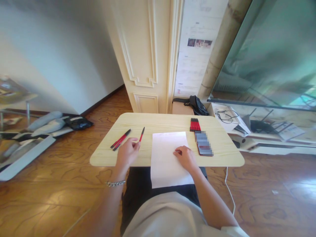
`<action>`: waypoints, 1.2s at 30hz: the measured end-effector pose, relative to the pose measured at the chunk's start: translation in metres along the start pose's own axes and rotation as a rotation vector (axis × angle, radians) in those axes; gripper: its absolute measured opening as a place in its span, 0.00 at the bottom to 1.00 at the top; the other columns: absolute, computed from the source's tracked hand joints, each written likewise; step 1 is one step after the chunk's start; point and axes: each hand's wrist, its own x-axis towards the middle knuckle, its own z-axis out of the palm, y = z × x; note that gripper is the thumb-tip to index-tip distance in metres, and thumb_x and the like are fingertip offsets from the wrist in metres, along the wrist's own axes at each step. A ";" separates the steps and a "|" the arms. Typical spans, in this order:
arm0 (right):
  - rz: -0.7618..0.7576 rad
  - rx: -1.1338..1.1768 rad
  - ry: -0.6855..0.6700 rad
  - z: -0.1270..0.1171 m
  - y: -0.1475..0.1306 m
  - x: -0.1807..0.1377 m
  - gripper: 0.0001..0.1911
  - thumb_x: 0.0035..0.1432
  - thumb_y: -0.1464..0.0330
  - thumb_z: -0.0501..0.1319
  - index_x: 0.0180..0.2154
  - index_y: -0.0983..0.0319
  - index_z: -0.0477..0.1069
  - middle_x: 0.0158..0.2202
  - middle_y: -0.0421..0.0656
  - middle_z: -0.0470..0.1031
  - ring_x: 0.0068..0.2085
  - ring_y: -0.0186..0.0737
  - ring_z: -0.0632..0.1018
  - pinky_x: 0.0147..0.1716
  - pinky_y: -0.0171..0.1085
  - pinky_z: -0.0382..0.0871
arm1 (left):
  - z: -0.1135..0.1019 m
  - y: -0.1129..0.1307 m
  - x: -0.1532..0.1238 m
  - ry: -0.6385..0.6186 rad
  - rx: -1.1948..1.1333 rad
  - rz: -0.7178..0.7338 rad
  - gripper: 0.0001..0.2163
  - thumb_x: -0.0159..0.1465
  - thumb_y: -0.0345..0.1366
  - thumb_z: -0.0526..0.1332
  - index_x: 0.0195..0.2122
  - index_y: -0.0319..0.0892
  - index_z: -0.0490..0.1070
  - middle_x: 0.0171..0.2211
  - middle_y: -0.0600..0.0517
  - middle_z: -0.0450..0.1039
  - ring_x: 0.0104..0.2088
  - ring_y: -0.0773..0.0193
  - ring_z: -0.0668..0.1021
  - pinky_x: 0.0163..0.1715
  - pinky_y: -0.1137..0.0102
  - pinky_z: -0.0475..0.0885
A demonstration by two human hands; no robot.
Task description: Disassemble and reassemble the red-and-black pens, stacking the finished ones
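My left hand [129, 149] pinches a red pen with a black tip [141, 134], held upright and a little tilted over the left part of the table. Just left of that hand lie a few more red and black pens [120, 140], side by side at a slant. A white sheet of paper [165, 161] hangs partly over the table's near edge. On its right side rests my right hand [185, 158], fingers curled and closed; what they hold, if anything, is hidden. Beyond that hand is a phone [204, 144] with a blurred screen, and a row of red pens [195, 124] behind it.
The light wooden table [168, 121] has rounded corners. Behind it stand a cream panelled door [145, 59] and a black bag [197, 106]. A low white cabinet [276, 146] with cables and a router is at right. Bags and a shelf [29, 156] are at left.
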 end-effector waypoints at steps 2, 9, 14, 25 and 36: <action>-0.001 -0.006 0.000 0.000 -0.001 -0.001 0.08 0.55 0.63 0.61 0.36 0.57 0.76 0.34 0.42 0.76 0.36 0.39 0.75 0.36 0.34 0.64 | 0.014 0.025 -0.013 -0.009 -0.134 0.065 0.14 0.62 0.46 0.55 0.45 0.45 0.69 0.31 0.51 0.78 0.33 0.60 0.79 0.35 0.69 0.69; 0.004 -0.018 -0.001 -0.001 -0.002 -0.001 0.08 0.55 0.63 0.61 0.35 0.58 0.75 0.33 0.43 0.76 0.35 0.39 0.75 0.35 0.34 0.63 | 0.063 0.083 -0.042 -0.134 -0.165 0.214 0.09 0.63 0.40 0.55 0.41 0.44 0.70 0.34 0.47 0.78 0.34 0.60 0.79 0.33 0.69 0.68; 0.002 -0.031 -0.007 -0.002 -0.003 -0.001 0.08 0.56 0.62 0.61 0.35 0.58 0.75 0.33 0.43 0.76 0.36 0.39 0.74 0.35 0.34 0.63 | 0.079 0.093 -0.045 -0.151 -0.048 0.265 0.07 0.63 0.37 0.55 0.35 0.43 0.71 0.32 0.45 0.77 0.32 0.57 0.78 0.31 0.69 0.66; 0.000 -0.061 -0.018 -0.004 -0.005 -0.001 0.08 0.56 0.62 0.60 0.34 0.57 0.75 0.33 0.43 0.76 0.36 0.40 0.75 0.34 0.35 0.62 | 0.073 0.093 -0.047 -0.170 -0.115 0.273 0.08 0.63 0.37 0.55 0.30 0.44 0.72 0.30 0.47 0.77 0.29 0.60 0.77 0.30 0.69 0.66; -0.028 0.104 0.060 -0.018 -0.005 -0.009 0.11 0.60 0.65 0.54 0.36 0.58 0.74 0.34 0.42 0.77 0.34 0.39 0.75 0.36 0.35 0.64 | 0.059 0.053 -0.063 0.088 -0.414 0.159 0.09 0.62 0.42 0.56 0.35 0.45 0.72 0.31 0.51 0.77 0.31 0.62 0.78 0.36 0.70 0.70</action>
